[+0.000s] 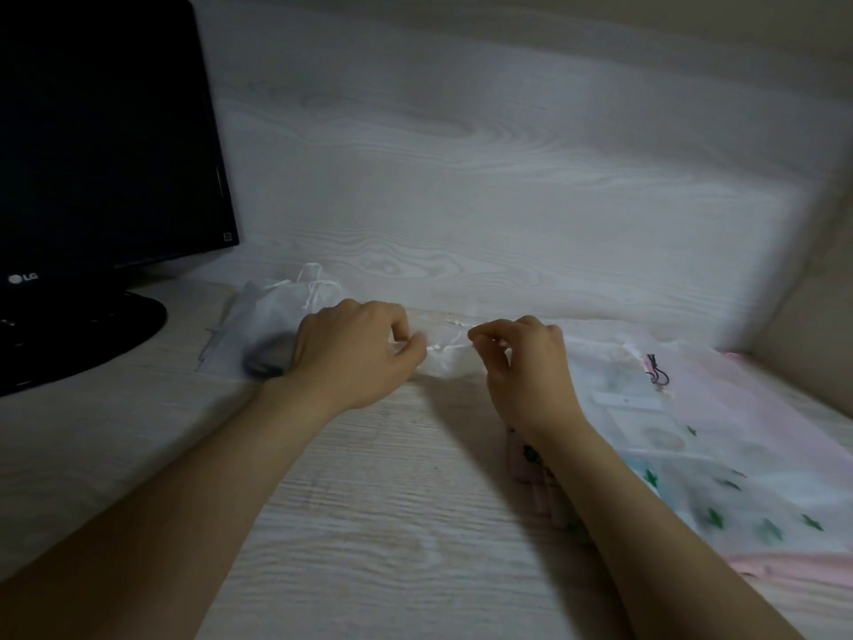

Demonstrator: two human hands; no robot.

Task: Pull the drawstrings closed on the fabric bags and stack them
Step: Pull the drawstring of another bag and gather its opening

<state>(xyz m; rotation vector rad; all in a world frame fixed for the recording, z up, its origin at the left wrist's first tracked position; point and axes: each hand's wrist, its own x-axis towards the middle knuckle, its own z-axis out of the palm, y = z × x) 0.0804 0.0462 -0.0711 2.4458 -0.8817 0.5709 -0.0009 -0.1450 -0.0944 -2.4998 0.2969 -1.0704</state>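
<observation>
Down at the near edge it's just a pale wood-grain counter [392,524], with a pink printed pouch [531,468] peeking out under the right forearm. Further in, the left hand [355,353] and right hand [521,367] each have a tight pinching grip on the white drawstring [450,347], and the sheer white bag [450,364] sits right between them. Star-print bags [720,455] lie flat off to the right, and a pile of white bags [272,316] sits just past the left hand. Black LG monitor [101,131] back left, wood-grain wall [461,154] behind.
</observation>
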